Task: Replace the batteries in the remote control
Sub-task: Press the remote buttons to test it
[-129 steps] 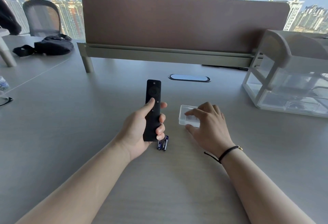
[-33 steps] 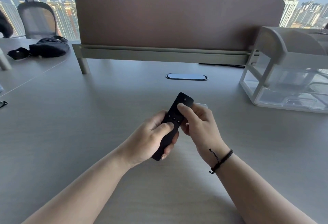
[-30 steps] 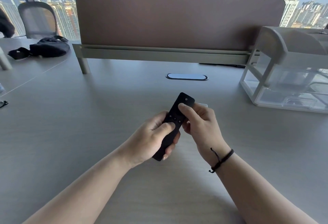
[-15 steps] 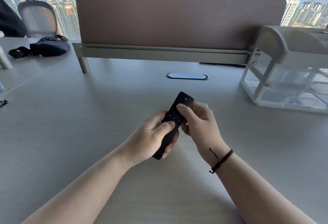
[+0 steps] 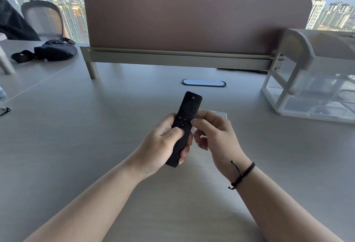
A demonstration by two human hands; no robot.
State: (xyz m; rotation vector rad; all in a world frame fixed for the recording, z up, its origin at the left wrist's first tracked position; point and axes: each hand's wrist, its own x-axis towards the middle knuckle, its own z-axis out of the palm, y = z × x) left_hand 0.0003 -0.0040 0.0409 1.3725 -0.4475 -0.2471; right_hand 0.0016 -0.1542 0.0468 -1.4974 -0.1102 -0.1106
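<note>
At about nine o'clock from the middle of the desk (image 5: 76, 145), the left hand (image 5: 159, 145) is wrapped around the lower half of the remote (image 5: 185, 124), thumb pressed on its face and fingers curled behind it. The remote is lifted clear of the desk, buttons up, its top end tilted toward one o'clock. Its back, where the battery cover would be, faces away, so whether that cover is on or off cannot be told.

On the remote's three o'clock side, the right hand (image 5: 215, 134) is loosely curled, its forefinger tip touching the remote's right edge near the small buttons; it seems to hold nothing else. Just past its knuckles, at about one o'clock, the rim of a clear plastic box (image 5: 221, 114) shows on the desk.

No batteries are in sight. Judging from this, the swap looks either barely begun or close to finished; nothing visible settles which, and turning the remote over would decide it.
</note>
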